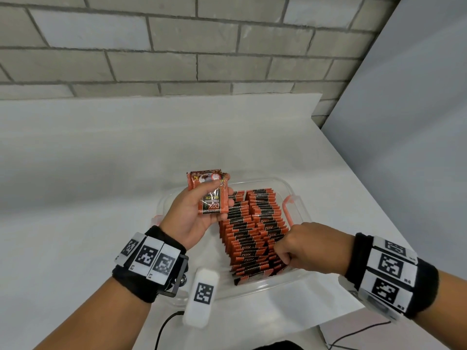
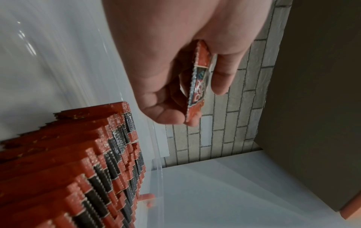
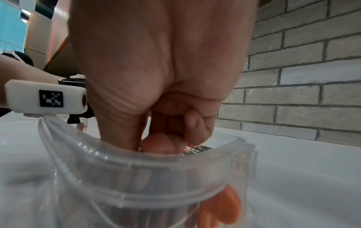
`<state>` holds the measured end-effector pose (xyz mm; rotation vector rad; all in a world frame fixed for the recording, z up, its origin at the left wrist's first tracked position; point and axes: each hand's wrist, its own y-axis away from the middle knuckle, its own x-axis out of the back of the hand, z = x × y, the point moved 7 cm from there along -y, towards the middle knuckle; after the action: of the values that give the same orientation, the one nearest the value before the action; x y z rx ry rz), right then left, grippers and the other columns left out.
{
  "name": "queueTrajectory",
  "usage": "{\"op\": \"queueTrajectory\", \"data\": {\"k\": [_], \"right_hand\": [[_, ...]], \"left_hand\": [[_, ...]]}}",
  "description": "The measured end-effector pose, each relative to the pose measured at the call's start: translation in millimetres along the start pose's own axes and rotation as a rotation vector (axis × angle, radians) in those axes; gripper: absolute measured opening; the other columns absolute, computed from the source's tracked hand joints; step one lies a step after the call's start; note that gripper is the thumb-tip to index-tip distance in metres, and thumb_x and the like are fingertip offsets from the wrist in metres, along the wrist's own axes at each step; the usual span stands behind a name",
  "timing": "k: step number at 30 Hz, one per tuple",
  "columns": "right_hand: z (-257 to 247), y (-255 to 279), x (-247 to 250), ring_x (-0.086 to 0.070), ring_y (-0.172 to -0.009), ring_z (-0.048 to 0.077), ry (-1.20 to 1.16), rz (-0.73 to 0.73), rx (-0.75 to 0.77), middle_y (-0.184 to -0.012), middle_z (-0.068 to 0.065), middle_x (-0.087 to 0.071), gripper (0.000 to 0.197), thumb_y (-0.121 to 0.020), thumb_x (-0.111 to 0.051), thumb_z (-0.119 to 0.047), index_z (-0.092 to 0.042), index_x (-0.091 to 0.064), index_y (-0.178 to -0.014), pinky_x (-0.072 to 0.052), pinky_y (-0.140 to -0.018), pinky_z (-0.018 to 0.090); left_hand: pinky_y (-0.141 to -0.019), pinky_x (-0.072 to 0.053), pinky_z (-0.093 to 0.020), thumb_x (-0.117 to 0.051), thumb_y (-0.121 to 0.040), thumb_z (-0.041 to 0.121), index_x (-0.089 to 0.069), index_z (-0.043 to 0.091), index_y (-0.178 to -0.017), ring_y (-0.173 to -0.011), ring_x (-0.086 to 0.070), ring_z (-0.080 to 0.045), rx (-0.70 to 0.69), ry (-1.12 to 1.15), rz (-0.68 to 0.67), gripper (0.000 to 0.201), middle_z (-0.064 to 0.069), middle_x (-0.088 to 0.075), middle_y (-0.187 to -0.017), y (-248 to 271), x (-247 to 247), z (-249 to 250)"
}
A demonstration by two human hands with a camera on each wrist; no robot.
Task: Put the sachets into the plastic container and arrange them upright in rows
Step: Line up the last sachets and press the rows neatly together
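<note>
Your left hand (image 1: 192, 213) is up over the left part of the container (image 1: 262, 287), palm toward you. Thumb and fingers are curled round a small stack of sachets (image 1: 208, 192), held flat, print upside down from the head view. The left wrist view shows the same stack (image 2: 198, 86) edge-on, pinched between thumb (image 2: 220, 72) and fingers (image 2: 166, 114). How many sachets are in the stack I can't tell.

The container is clear plastic with orange latches (image 1: 288, 207) and sits on the white table (image 1: 101, 173). Its left strip shows no sachets. The middle and right are packed with two rows (image 1: 252, 231) of orange-and-black sachets standing on edge, running from the far wall toward you. The rows lean a bit and the tops are uneven near the front.

Your right hand (image 1: 307, 246) is down in the near right end of the rows, fingers curled, tips pushed in among the sachet tops. In the right wrist view the thumb (image 3: 125, 131) and a fingertip (image 3: 164, 143) dip below the rim (image 3: 148, 163). I can't tell whether they're pinching a sachet or just pressing the row.

A brick wall (image 1: 177, 46) runs behind the table.
</note>
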<state>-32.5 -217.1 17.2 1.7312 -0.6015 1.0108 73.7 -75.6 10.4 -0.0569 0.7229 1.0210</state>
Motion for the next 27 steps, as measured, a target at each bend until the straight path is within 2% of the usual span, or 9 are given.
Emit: {"op": "queueTrajectory", "data": {"k": [2, 5, 9, 11, 13, 16, 20, 23, 27], "right_hand": [[3, 0, 2, -0.039, -0.057, 0.006, -0.022, 0.027, -0.027, -0.066, -0.012, -0.042, 0.015, -0.087, -0.056, -0.014, -0.022, -0.049, -0.077, -0.024, -0.051, 0.014], [8, 1, 3, -0.035, -0.054, 0.004, -0.063, 0.016, -0.070, -0.065, -0.011, -0.041, 0.017, -0.084, -0.060, -0.019, -0.021, -0.044, -0.077, -0.023, -0.049, 0.016], [13, -1, -1, -0.041, -0.059, 0.005, -0.132, 0.006, -0.082, -0.068, -0.013, -0.046, 0.022, -0.083, -0.064, -0.020, -0.021, -0.043, -0.076, -0.028, -0.051, 0.014], [16, 1, 1, -0.049, -0.068, 0.011, -0.191, -0.016, -0.107, -0.074, -0.012, -0.051, 0.023, -0.082, -0.069, -0.021, -0.023, -0.046, -0.080, -0.034, -0.056, 0.014], [17, 2, 10, -0.055, -0.073, 0.009, -0.265, -0.013, -0.122, -0.080, -0.009, -0.060, 0.023, -0.080, -0.073, -0.028, -0.027, -0.050, -0.085, -0.040, -0.060, 0.016], [12, 0, 41, -0.055, -0.062, 0.000, -0.454, 0.168, -0.113, -0.081, -0.006, -0.065, 0.021, -0.082, -0.071, -0.036, -0.027, -0.057, -0.095, -0.041, -0.058, 0.013], [10, -7, 81, -0.059, -0.067, 0.005, -0.662, 0.527, -0.195, -0.085, -0.009, -0.064, 0.027, -0.085, -0.065, -0.042, -0.024, -0.058, -0.105, -0.045, -0.062, 0.018], [5, -23, 76, -0.062, -0.073, 0.011, -0.770, 0.522, -0.263, -0.086, -0.004, -0.066, 0.029, -0.084, -0.064, -0.047, -0.022, -0.059, -0.099, -0.048, -0.066, 0.026], [2, -32, 76, -0.066, -0.077, 0.019, -0.821, 0.545, -0.259, -0.085, 0.000, -0.069, 0.017, -0.083, -0.070, -0.034, -0.022, -0.058, -0.087, -0.051, -0.071, 0.034]], "left_hand": [[-0.055, -0.048, -0.028, -0.060, -0.077, 0.025, -0.065, 0.009, -0.110, -0.070, -0.062, -0.020, 0.002, 0.007, 0.001, 0.037, -0.009, -0.066, -0.084, 0, 1, 0], [-0.056, -0.049, -0.028, -0.058, -0.079, 0.026, -0.065, 0.008, -0.111, -0.069, -0.062, -0.020, 0.009, 0.028, -0.003, 0.037, -0.010, -0.066, -0.085, -1, 1, -1], [-0.064, -0.050, -0.031, -0.052, -0.083, 0.026, -0.063, 0.005, -0.113, -0.070, -0.062, -0.021, 0.034, 0.084, 0.002, 0.037, -0.010, -0.065, -0.084, 0, 0, -2], [-0.065, -0.052, -0.033, -0.047, -0.090, 0.021, -0.063, 0.004, -0.112, -0.069, -0.062, -0.023, 0.038, 0.101, 0.026, 0.033, -0.010, -0.064, -0.082, 0, 1, -1], [-0.065, -0.054, -0.034, -0.044, -0.094, 0.018, -0.062, 0.003, -0.112, -0.070, -0.065, -0.023, 0.032, 0.100, 0.058, 0.029, -0.010, -0.067, -0.084, 0, 4, 0], [-0.065, -0.056, -0.034, -0.049, -0.094, 0.014, -0.059, 0.005, -0.112, -0.077, -0.068, -0.023, 0.031, 0.087, 0.082, 0.023, -0.010, -0.071, -0.089, 0, 6, 1], [-0.058, -0.056, -0.028, -0.057, -0.088, 0.018, -0.060, 0.007, -0.113, -0.080, -0.069, -0.021, 0.012, 0.011, 0.042, 0.028, -0.011, -0.071, -0.093, 2, 1, 0], [-0.060, -0.055, -0.027, -0.060, -0.081, 0.026, -0.061, 0.009, -0.111, -0.080, -0.067, -0.017, -0.009, -0.025, 0.005, 0.034, -0.008, -0.071, -0.093, 6, -5, 1], [-0.064, -0.053, -0.029, -0.061, -0.078, 0.026, -0.063, 0.011, -0.105, -0.082, -0.063, -0.017, -0.003, -0.096, -0.020, 0.030, -0.008, -0.069, -0.093, 12, -5, 3]]}}
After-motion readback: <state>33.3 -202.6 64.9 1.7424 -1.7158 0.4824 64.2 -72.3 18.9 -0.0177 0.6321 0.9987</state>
